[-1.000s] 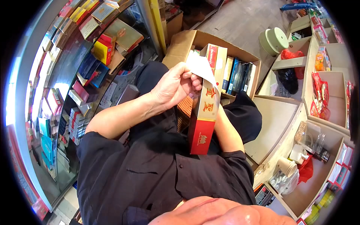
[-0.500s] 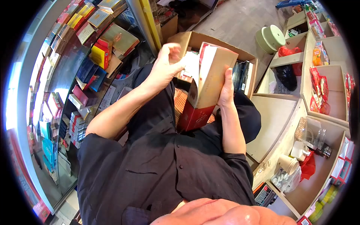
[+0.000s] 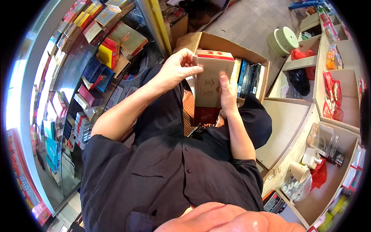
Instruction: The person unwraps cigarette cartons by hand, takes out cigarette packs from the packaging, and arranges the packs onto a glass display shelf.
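My right hand [image 3: 228, 91] is closed on the long carton [image 3: 208, 81], thumb pressed flat on its broad front and the fingers out of sight around the far side. My left hand [image 3: 179, 67] is partly open, fingers curled and thumb laid over the carton's upper left edge; from my end I cannot tell whether it grips. The carton sits between the two hands, top tipped up toward my camera, lower end over the lap. Its end panel shows red marks, its front is beige above dark red, and the faint characters there are too blurred for me to read. Just beyond it I see an open cardboard box [image 3: 234, 40] with dark and blue packs [image 3: 249, 79], and farther off a pale green stool [image 3: 285, 40].
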Available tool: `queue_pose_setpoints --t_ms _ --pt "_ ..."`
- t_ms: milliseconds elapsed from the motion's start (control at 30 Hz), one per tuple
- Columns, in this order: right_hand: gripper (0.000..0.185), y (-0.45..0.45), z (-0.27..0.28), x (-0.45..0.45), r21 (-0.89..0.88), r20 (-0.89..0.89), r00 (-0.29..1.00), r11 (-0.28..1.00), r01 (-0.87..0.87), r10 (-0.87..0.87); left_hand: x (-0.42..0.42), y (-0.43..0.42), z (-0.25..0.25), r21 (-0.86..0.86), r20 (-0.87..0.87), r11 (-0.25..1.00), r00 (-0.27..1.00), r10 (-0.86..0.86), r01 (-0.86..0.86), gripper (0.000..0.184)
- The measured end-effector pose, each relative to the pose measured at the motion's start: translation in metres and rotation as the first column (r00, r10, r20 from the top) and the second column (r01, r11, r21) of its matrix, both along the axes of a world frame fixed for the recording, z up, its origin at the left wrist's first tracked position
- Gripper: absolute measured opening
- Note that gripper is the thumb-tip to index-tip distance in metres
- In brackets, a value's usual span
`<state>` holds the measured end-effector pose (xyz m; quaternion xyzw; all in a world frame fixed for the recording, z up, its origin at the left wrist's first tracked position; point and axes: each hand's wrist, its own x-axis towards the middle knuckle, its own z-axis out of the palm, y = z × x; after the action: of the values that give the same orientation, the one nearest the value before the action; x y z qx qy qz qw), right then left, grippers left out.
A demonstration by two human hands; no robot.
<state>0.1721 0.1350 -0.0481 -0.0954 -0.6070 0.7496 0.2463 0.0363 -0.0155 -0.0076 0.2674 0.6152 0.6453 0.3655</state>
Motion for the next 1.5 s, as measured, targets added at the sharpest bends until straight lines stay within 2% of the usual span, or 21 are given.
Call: queue_pose_setpoints --t_ms 100,133,367,433,467,500,567,600,667,733,767,833,867,900,967,1033,1133,1233,1300,1367,1500 --pt "0.066 -0.004 -0.001 0.003 -0.052 0.027 1.0 0.999 0.01 -0.009 0.001 0.0 0.005 -0.033 -0.071 0.999 0.997 -0.033 0.03 0.019" --pt "0.065 -0.005 -0.002 0.004 -0.052 0.041 0.999 0.999 -0.002 0.004 0.004 -0.001 0.013 -0.077 -0.185 0.997 0.983 0.002 -0.016 0.021" --pt "0.05 -0.004 -0.02 0.008 -0.113 0.206 0.978 0.993 0.015 0.009 0.017 -0.001 0.017 -0.186 -0.506 0.965 0.86 0.069 -0.187 0.022" --pt "0.046 -0.005 -0.021 0.005 -0.129 0.198 0.979 0.992 -0.013 0.039 0.018 -0.002 0.014 -0.066 -0.912 0.975 0.41 0.027 -0.212 0.016" --pt "0.046 -0.004 -0.024 0.005 -0.129 0.197 0.98 0.992 -0.014 0.039 0.02 -0.002 0.016 -0.062 -0.944 0.976 0.331 0.012 -0.21 0.012" --pt "0.046 -0.004 -0.029 0.005 -0.149 0.232 0.971 0.989 -0.022 0.056 0.023 -0.003 0.017 -0.061 -0.944 0.976 0.33 0.012 -0.211 0.012" --pt "0.047 -0.003 -0.032 0.005 -0.167 0.262 0.962 0.985 -0.029 0.073 0.029 -0.007 0.021 -0.042 -0.992 0.984 0.122 -0.021 -0.175 0.011" --pt "0.047 -0.006 -0.032 0.005 -0.257 0.231 0.967 0.965 -0.044 0.106 0.032 -0.007 0.024 -0.004 -0.998 0.986 0.065 0.007 -0.167 0.01" --pt "0.048 -0.011 -0.031 0.005 -0.346 0.201 0.97 0.937 -0.059 0.135 0.036 -0.008 0.026 0.013 -0.999 0.992 0.032 0.018 -0.128 0.011" --pt "0.052 -0.013 -0.027 0.006 -0.632 0.191 0.959 0.774 -0.042 0.208 0.036 -0.01 0.027 0.031 -1.0 0.997 -0.008 0.03 -0.075 0.019" --pt "0.052 -0.013 -0.027 0.006 -0.631 0.194 0.96 0.775 -0.038 0.205 0.039 -0.011 0.026 0.032 -0.999 0.997 -0.006 0.032 -0.072 0.019" --pt "0.056 -0.01 -0.027 0.003 -0.753 0.152 0.956 0.656 -0.052 0.251 0.048 -0.014 0.022 0.134 -0.987 0.986 0.107 0.123 0.099 0.017" --pt "0.06 0.003 -0.041 -0.001 -0.801 0.057 0.95 0.582 -0.141 0.308 0.061 -0.013 0.022 0.119 -0.99 0.98 0.096 0.105 0.157 0.017" --pt "0.062 0.006 -0.041 -0.005 -0.791 0.044 0.958 0.595 -0.139 0.282 0.062 -0.013 0.022 0.045 -0.994 0.987 0.108 0.028 0.155 0.015" --pt "0.063 0.006 -0.035 -0.004 -0.737 0.102 0.966 0.67 -0.087 0.237 0.056 -0.01 0.031 0.154 -0.981 0.98 0.137 0.137 0.124 0.017" --pt "0.063 0.006 -0.036 -0.005 -0.756 0.065 0.967 0.644 -0.114 0.248 0.051 -0.01 0.031 0.152 -0.976 0.978 0.175 0.126 0.14 0.021" --pt "0.061 0.003 -0.032 -0.005 -0.765 0.049 0.963 0.63 -0.134 0.264 0.039 -0.019 0.031 0.043 -0.839 0.967 0.534 -0.102 0.253 0.02" --pt "0.058 0.004 -0.033 -0.004 -0.719 0.062 0.954 0.677 -0.16 0.292 0.019 -0.012 0.024 0.214 -0.644 0.97 0.763 0.053 0.113 0.021" --pt "0.056 -0.001 -0.027 -0.001 -0.662 0.128 0.957 0.742 -0.112 0.259 0.017 -0.008 0.021 0.033 -0.547 0.993 0.829 0.113 -0.114 0.018" --pt "0.054 -0.007 -0.022 0.001 -0.639 0.176 0.957 0.766 -0.067 0.23 0.01 -0.004 0.004 0.003 -0.331 0.992 0.936 0.122 -0.128 0.018" --pt "0.054 -0.009 -0.031 0.004 -0.484 0.15 0.973 0.871 -0.081 0.173 0.008 -0.003 -0.001 -0.059 -0.329 0.984 0.934 0.139 -0.168 0.025"
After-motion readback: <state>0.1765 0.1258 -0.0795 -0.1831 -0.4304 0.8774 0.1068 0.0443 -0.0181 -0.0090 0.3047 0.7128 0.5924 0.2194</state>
